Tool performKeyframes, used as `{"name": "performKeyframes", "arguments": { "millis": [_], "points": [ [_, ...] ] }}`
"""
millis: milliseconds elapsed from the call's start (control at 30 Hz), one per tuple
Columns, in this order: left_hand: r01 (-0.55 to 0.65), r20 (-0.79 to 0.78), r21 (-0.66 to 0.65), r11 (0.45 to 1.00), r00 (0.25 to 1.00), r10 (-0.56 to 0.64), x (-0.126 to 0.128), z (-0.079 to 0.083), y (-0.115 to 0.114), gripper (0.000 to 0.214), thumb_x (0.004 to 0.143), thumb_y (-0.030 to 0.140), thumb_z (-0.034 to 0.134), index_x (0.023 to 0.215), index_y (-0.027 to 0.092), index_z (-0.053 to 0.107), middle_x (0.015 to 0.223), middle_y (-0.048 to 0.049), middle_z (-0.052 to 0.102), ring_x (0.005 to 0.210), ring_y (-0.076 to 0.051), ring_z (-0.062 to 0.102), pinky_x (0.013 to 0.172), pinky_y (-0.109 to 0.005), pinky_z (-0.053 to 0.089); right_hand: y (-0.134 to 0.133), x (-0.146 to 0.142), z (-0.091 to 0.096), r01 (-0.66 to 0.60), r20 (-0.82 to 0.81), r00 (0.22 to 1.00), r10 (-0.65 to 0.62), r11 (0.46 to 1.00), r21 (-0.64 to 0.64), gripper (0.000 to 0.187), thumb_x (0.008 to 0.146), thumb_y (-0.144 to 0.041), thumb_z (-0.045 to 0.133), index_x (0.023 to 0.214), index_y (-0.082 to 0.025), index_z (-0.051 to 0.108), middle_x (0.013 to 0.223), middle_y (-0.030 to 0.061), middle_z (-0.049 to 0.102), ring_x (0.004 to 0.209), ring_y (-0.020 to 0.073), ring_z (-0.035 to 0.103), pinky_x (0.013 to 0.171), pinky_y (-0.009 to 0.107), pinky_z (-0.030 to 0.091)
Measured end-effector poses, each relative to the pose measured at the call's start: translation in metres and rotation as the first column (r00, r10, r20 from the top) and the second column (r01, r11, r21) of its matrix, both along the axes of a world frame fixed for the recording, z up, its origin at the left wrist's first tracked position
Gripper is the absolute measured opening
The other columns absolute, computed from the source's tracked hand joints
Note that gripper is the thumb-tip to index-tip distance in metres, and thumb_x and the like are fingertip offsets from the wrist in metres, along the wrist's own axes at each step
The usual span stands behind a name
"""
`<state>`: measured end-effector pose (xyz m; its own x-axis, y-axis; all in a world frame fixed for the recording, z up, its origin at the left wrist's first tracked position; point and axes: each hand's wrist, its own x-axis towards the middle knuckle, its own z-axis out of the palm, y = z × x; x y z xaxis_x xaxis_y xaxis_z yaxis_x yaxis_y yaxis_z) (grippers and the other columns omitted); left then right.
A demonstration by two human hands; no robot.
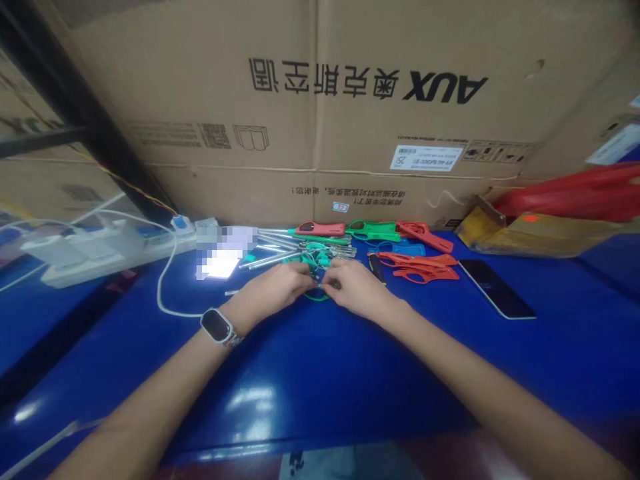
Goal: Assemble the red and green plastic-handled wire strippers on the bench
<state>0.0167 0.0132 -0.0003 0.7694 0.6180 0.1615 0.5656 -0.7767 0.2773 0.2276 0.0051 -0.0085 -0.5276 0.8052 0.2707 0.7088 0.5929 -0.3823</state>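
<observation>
My left hand (277,287), with a watch (218,326) on its wrist, is closed in a pinch over the blue table. Facing it, my right hand (356,288) pinches too, and the fingertips of both nearly meet. Whatever small part they hold is mostly hidden by the fingers. Just behind them lies a heap of thin metal tubes (275,259) and teal-green plastic pieces (316,253). A red lighter-like casing (320,229) and a green casing (374,231) rest at the back. Orange-red casings (425,265) and a blue one (406,249) lie right of my right hand.
A black-and-yellow tool handle (376,268) lies close to my right hand. Farther right is a phone (497,288), with a yellow box (525,237) behind it. A white power strip (120,250) with cables stands left. Large cardboard boxes (210,80) wall off the back.
</observation>
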Motion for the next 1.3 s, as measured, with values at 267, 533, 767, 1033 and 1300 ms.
{"name": "performKeyframes", "arguments": {
  "millis": [267,533,767,1033,1300],
  "points": [
    [0.008,-0.033,0.027,1.0,0.999,-0.007,-0.002,0.001,-0.001,0.025,0.098,0.019,0.05,0.096,0.018,0.075,0.096,-0.0097,0.069,0.085,-0.021,0.067,0.077,-0.03,0.05,0.003,0.0,0.006,-0.1,0.102,0.99,0.096,0.994,0.033,0.012,0.088,-0.015,0.066,0.079,-0.018,0.073,0.083,0.0059,0.064,0.072,0.0174,0.06,0.067,0.03,0.042],
    [0.029,0.01,0.037,0.999,1.0,-0.03,-0.007,0.001,0.002,0.021,0.097,0.017,0.053,0.1,0.018,0.074,0.099,-0.0081,0.072,0.086,-0.02,0.067,0.079,-0.029,0.049,0.003,-0.003,0.006,-0.118,0.154,0.982,0.106,0.991,0.068,0.013,0.09,-0.014,0.061,0.081,-0.015,0.07,0.087,0.0081,0.064,0.071,0.0173,0.059,0.064,0.03,0.04],
    [-0.038,0.165,-0.05,0.998,0.985,0.046,-0.007,-0.007,0.009,0.019,0.094,0.016,0.056,0.095,0.017,0.075,0.093,-0.0071,0.071,0.08,-0.017,0.066,0.075,-0.028,0.049,0.01,-0.006,0.0,-0.024,-0.117,0.993,0.011,0.994,-0.108,0.015,0.077,-0.002,0.065,0.071,-0.016,0.068,0.069,0.0009,0.065,0.063,0.0123,0.057,0.062,0.024,0.039],
    [-0.056,0.072,-0.021,0.998,0.996,0.058,-0.005,0.0,-0.003,0.024,0.094,0.014,0.051,0.095,0.016,0.075,0.097,-0.0094,0.067,0.084,-0.019,0.065,0.077,-0.031,0.05,0.013,-0.009,0.006,0.026,-0.147,0.987,-0.071,0.958,-0.285,0.012,0.075,-0.003,0.067,0.078,-0.014,0.072,0.064,-0.001,0.065,0.059,0.0107,0.057,0.058,0.021,0.038],
    [-0.087,0.09,-0.042,0.995,0.992,0.091,-0.007,-0.004,-0.003,0.024,0.095,0.02,0.051,0.093,0.018,0.075,0.094,-0.0083,0.067,0.082,-0.018,0.063,0.075,-0.03,0.048,0.016,-0.009,0.009,0.024,-0.108,0.992,-0.062,0.946,-0.324,0.015,0.074,-0.003,0.064,0.07,-0.013,0.074,0.066,0.0021,0.071,0.065,0.0133,0.062,0.06,0.021,0.041]
  ]
}}
